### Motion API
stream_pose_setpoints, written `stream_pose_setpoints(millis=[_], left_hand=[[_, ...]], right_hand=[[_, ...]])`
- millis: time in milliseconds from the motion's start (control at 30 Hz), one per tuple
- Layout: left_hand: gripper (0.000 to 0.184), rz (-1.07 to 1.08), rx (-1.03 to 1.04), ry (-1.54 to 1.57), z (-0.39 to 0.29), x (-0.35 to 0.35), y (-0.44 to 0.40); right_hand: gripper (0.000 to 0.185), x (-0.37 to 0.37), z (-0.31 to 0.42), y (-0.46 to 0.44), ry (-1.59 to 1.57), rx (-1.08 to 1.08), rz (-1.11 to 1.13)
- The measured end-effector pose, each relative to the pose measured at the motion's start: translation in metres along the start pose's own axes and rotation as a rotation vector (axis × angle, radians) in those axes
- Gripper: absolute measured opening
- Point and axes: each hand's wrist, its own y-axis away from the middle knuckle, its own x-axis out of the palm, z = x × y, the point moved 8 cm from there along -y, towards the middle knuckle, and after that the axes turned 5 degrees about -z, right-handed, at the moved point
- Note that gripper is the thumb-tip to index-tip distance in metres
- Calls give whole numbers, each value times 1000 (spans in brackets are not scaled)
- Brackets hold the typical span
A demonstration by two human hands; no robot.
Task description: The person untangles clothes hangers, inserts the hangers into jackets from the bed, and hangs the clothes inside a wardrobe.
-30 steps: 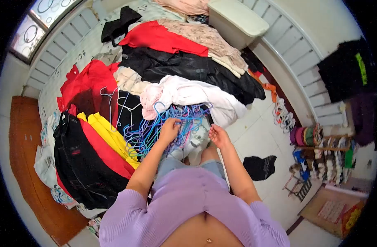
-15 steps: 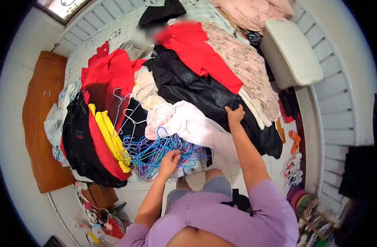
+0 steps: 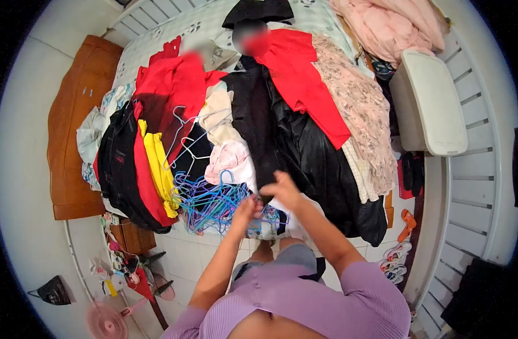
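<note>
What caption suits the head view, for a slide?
Bare left hand by tangled thin blue and purple hangers, bare right hand near glossy black garment.

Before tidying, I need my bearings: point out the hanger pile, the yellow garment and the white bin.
Hanger pile [image 3: 212,202]: head view, middle of the tangle.
Yellow garment [image 3: 159,164]: head view, middle of the strip showing.
White bin [image 3: 438,104]: head view, middle of its lid.

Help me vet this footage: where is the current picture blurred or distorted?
Head view: bare right hand is motion-blurred; same view: soft smudge veils one end of a bright red cloth garment; same view: white slatted railing bows.
</note>
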Motion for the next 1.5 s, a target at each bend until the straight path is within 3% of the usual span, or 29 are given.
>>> stream_pose_setpoints(millis=[67, 100, 133, 200, 267, 300, 333, 433, 467, 500, 533, 600, 633, 700, 733, 800, 833, 867, 900, 967, 1000, 1067, 1100, 1133, 1167, 1267, 1333, 1400, 1500], left_hand=[[58, 95, -193, 558, -16, 9, -16], [51, 143, -92, 691, 32, -16, -81], [50, 184, -117, 691, -2, -6, -77], [50, 217, -102, 575, -50, 9, -73], [51, 201, -36, 339, -84, 21, -71], [51, 180, 0, 188, -94, 27, -70], [52, 154, 39, 50, -98, 32, -67], [55, 54, 209, -155, -86, 37, -60], [55, 21, 294, -146, -70, 37, -56], [61, -38, 290, -299, -69, 41, -32], [58, -27, 268, -405, -92, 61, 18], [52, 144, 381, -792, -60, 88, 51], [40, 327, 425, -868, -51, 103, 79], [35, 628, 741, -879, -54, 127, 133], [34, 751, 654, -847, -48, 128, 145], [28, 789, 651, -869, -56, 119, 152], [24, 891, 710, -910, -61, 112, 157], [21, 987, 772, -950, -69, 101, 159], [23, 961, 1119, -1005, -92, 91, 172], [23, 871, 620, -256, -101, 52, 127], [21, 521, 562, -191, -114, 29, 105], [36, -105, 1206, -651, -171, -1, 112], [50, -243, 1287, -761, -168, -4, 98], [59, -258, 1348, -779, -139, 2, 52], [59, -256, 1354, -763, -151, 7, 56], [59, -524, 1403, -787, -206, 15, 92], [60, -261, 1508, -443, -220, 18, 90], [52, -42, 1266, -185, -240, 17, 104], [37, -48, 1501, 28, -294, 3, 161]], right_hand=[[25, 63, 19, 48, 86, 131, 406], [22, 84, 18, 74, 119, 162, 553], [20, 101, 18, 97, 152, 190, 698], [24, 131, 38, 140, 408, -57, 1137], [30, 148, 18, 169, 319, -37, 1388], [28, 150, 18, 167, 503, -195, 1396], [28, 146, 15, 164, 513, -197, 1395], [30, 78, -15, 113, 350, 264, 891], [25, 40, -5, 89, 145, 176, 645], [25, -7, 9, 68, 33, 18, 198], [45, -65, 4, 54, 379, 146, -123], [78, -77, 47, 96, 203, 97, -583], [78, -73, 47, 95, 215, 89, -590], [99, -61, 14, 81, 184, 284, -492], [93, -66, -7, 70, 380, 289, -529], [78, -77, -65, 47, 271, 227, -306], [51, -77, -48, 53, 469, 28, -535], [51, -73, -41, 58, 482, 16, -536], [44, -39, 10, 85, 646, -173, -540], [27, 16, 80, 130, 845, -508, -518], [24, 46, 108, 154, 859, -525, -457], [22, 101, 161, 202, 1177, -748, -365], [23, 119, 179, 225, 1172, -918, -388], [25, 135, 196, 246, 1152, -904, -398], [28, 153, 212, 274, 1191, -1102, -459], [30, 148, 238, 347, 1056, -1218, -777], [24, 139, 257, 388, 1003, -1388, -885], [27, 116, 277, 428, 1094, -1557, -926], [33, 89, 297, 497, 1069, -1732, -1211]])
